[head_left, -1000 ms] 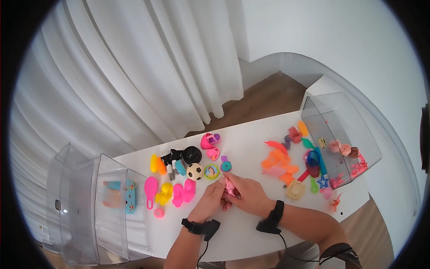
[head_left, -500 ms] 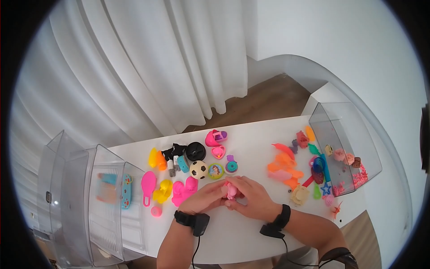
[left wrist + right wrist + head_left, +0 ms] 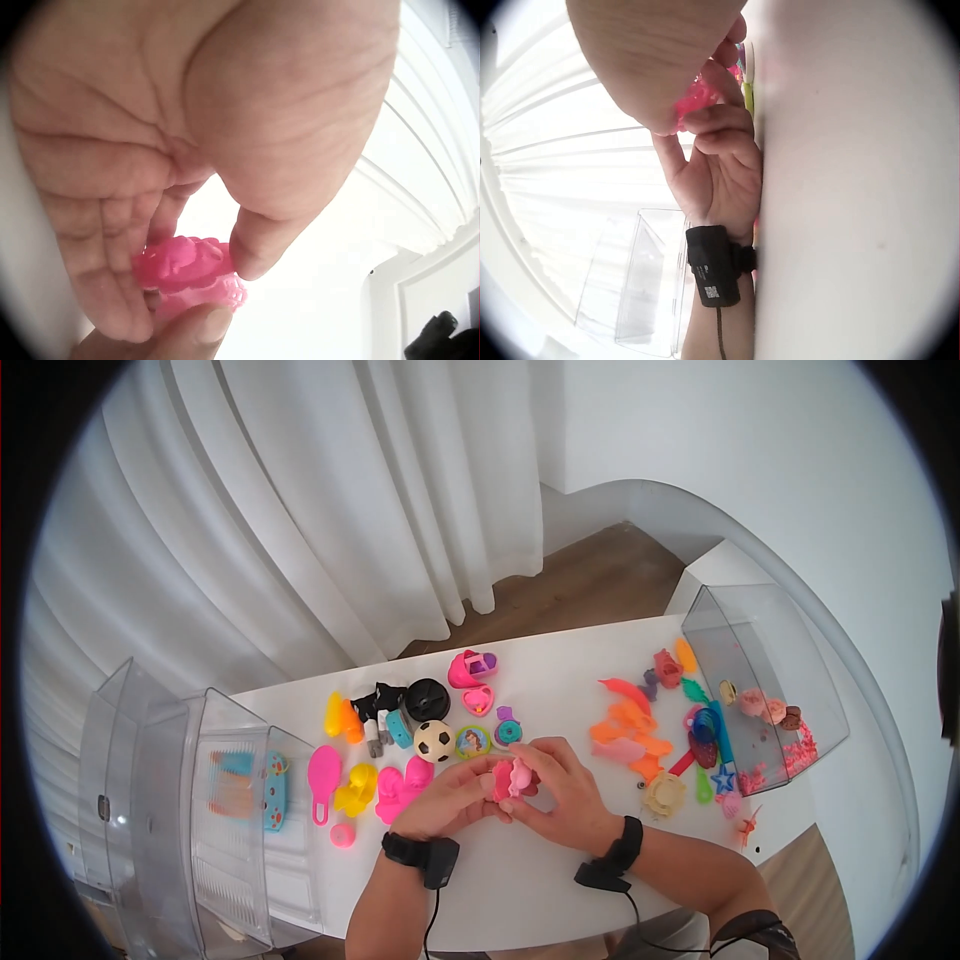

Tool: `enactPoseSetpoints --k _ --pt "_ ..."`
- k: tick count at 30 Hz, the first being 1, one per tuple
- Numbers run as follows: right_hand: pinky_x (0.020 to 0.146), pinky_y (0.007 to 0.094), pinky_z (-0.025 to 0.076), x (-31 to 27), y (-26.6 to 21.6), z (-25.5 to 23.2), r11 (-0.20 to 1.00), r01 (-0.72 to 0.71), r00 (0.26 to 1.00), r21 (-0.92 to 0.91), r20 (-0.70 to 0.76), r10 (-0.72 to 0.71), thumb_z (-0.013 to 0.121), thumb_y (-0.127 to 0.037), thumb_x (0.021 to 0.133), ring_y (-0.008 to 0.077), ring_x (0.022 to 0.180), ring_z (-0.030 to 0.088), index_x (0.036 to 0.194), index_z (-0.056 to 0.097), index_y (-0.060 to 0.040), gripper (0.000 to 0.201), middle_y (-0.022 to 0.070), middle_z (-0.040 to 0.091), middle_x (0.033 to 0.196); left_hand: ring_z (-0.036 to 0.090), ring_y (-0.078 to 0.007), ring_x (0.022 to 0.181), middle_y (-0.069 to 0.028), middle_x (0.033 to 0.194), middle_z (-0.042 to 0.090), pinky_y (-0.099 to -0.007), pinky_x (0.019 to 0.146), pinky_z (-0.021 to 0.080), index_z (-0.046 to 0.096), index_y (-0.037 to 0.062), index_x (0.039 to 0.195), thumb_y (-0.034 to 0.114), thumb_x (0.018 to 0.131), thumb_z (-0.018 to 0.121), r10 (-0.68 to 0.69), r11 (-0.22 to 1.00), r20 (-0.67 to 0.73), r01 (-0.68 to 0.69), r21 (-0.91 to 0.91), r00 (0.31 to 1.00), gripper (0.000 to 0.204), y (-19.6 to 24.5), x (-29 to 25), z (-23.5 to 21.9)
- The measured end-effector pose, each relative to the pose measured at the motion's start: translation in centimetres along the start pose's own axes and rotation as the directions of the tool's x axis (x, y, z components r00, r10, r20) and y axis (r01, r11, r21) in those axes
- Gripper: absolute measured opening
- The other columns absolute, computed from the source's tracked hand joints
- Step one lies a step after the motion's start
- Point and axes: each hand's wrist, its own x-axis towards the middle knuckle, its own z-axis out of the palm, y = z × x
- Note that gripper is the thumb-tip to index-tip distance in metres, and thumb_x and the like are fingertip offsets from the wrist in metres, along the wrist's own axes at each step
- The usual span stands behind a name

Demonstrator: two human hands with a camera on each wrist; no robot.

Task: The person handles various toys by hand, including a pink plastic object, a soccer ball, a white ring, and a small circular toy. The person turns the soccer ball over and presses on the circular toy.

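Note:
Both hands meet over the near middle of the white table, holding a small pink toy (image 3: pixel 520 776) with a ruffled edge. My left hand (image 3: pixel 445 806) pinches its darker pink part (image 3: pixel 184 262) between thumb and fingers. Fingers and thumb of my right hand (image 3: pixel 570 800) grip the lighter pink part (image 3: pixel 199 294), with the thumb pressed on it in the left wrist view. The two parts lie against each other; exactly what the toy is I cannot tell. Just beyond the hands are a round green-rimmed picture disc (image 3: pixel 473 741) and a soccer ball (image 3: pixel 434 741).
On the left lie a pink paddle-shaped toy (image 3: pixel 325 772), a yellow toy (image 3: pixel 357 790) and pink toys (image 3: pixel 400 790), beside clear bins (image 3: pixel 235 840). Orange toys (image 3: pixel 635 725), a cream toy (image 3: pixel 664 795) and a blue star (image 3: pixel 723 779) lie right, near a clear box (image 3: pixel 770 650).
The hands have turned the pink toy, and its darker and lighter parts now both show. My right fingers have lifted and opened somewhat from around it. The view has shifted slightly.

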Motion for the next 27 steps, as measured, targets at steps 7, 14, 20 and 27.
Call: enactPoseSetpoints --k 7,14,20,27 --pt "0.098 0.0454 0.053 -0.1 0.8 0.3 0.989 0.119 0.99 -0.093 0.087 -0.111 0.089 -0.029 0.081 0.0334 0.118 0.065 0.143 0.06 -0.0084 0.071 0.0147 0.062 0.134 0.066 -0.0224 0.122 -0.0124 0.138 0.064 -0.0376 0.103 0.055 0.05 0.0032 0.151 0.035 0.109 0.065 -0.002 0.997 -0.016 0.004 0.081 1.0 0.055 0.3 0.2 1.1" --pt "0.099 0.0455 0.053 0.2 -0.2 0.0 0.995 0.078 0.993 -0.068 0.09 -0.072 0.089 -0.029 0.08 0.0347 0.121 0.064 0.141 0.06 -0.0056 0.071 0.0153 0.062 0.136 0.063 -0.0249 0.133 -0.0149 0.14 0.064 -0.0388 0.112 0.052 0.05 0.0032 0.15 0.034 0.109 0.065 -0.041 0.997 -0.004 0.041 0.069 0.999 0.053 0.3 0.0 0.7" --pt "0.096 0.0449 0.053 0.0 0.5 0.1 0.991 0.103 0.993 -0.09 0.073 -0.096 0.089 -0.029 0.081 0.0348 0.116 0.065 0.138 0.06 -0.0062 0.068 0.0149 0.063 0.132 0.064 -0.0251 0.131 -0.0158 0.14 0.064 -0.0393 0.111 0.052 0.048 0.0015 0.151 0.037 0.108 0.066 -0.034 0.999 0.011 0.034 0.021 0.999 0.058 0.2 0.1 0.5" --pt "0.087 0.0434 0.056 0.1 0.4 0.2 0.992 0.108 0.994 -0.064 -0.019 -0.109 0.09 -0.03 0.082 0.0325 0.101 0.068 0.132 0.059 -0.0036 0.064 0.0153 0.066 0.118 0.068 -0.0211 0.116 -0.0095 0.128 0.067 -0.0372 0.105 0.055 0.054 0.0052 0.137 0.034 0.105 0.071 -0.031 1.0 -0.05 0.031 -0.002 0.998 0.046 -0.3 0.1 0.0"
